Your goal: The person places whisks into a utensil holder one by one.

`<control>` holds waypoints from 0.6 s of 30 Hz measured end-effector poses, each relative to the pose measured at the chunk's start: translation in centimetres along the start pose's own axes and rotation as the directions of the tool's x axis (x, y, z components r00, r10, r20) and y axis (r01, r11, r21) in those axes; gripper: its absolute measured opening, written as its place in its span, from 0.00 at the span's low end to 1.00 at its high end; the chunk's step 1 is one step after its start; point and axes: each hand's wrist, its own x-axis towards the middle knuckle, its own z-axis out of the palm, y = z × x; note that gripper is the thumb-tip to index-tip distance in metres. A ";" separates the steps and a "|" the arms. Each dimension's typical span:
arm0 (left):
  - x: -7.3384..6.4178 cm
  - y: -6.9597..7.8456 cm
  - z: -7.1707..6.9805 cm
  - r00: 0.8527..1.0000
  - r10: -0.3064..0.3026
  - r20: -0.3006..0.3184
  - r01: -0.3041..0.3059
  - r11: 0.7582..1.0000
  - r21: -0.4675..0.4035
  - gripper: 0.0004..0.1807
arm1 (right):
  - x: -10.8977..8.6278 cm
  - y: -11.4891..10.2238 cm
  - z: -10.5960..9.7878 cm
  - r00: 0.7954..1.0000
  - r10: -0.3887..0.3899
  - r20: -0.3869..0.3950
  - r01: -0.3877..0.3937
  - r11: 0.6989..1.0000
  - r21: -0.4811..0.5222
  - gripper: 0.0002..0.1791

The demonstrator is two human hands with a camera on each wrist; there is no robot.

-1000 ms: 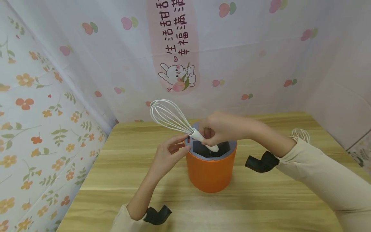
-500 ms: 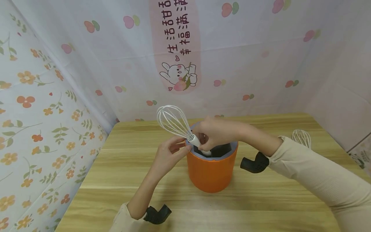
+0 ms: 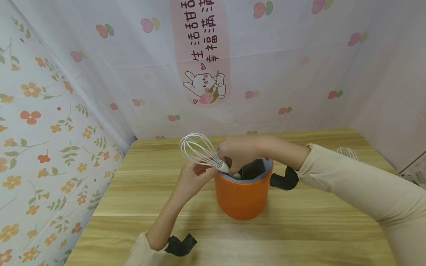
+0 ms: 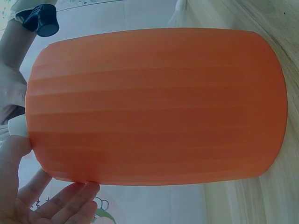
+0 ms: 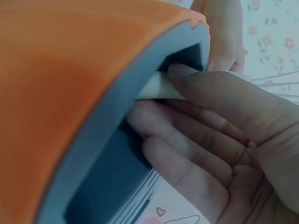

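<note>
A white whisk [image 3: 199, 151] slants over the left rim of an orange container [image 3: 243, 199], its wire head up and to the left. My right hand [image 3: 240, 152] pinches its handle between thumb and fingers; in the right wrist view, the lower end of the white handle [image 5: 159, 87] enters the container's opening. My left hand [image 3: 194, 177] rests against the container's left side near the rim. In the left wrist view, its fingertips [image 4: 88, 187] touch the orange wall, its thumb right at the rim. The container has a grey inner rim and dark compartments.
Another white whisk [image 3: 347, 153] lies at the right rear of the wooden table [image 3: 149, 199], partly behind my right sleeve. A printed curtain [image 3: 146, 74] hangs behind the table. Each wrist carries a black fitting [image 3: 284, 180].
My right hand has lowered the whisk and shifted it left, so its handle end now dips into the container. My left hand has stayed at the rim.
</note>
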 end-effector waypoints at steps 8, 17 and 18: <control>-0.1 0.1 -0.1 0.999 -0.036 0.007 0.036 0.999 0.002 0.17 | -0.2 -0.2 -0.4 0.999 0.033 0.035 -0.035 0.998 0.056 0.03; -0.1 0.2 -0.1 0.999 -0.054 0.002 0.054 0.998 0.010 0.19 | -1.2 0.4 0.0 0.997 0.081 0.018 -0.082 0.990 0.112 0.06; -0.1 0.2 -0.1 0.999 -0.050 -0.002 0.050 0.999 0.021 0.20 | -1.3 0.4 0.1 0.997 0.081 0.009 -0.082 0.990 0.118 0.06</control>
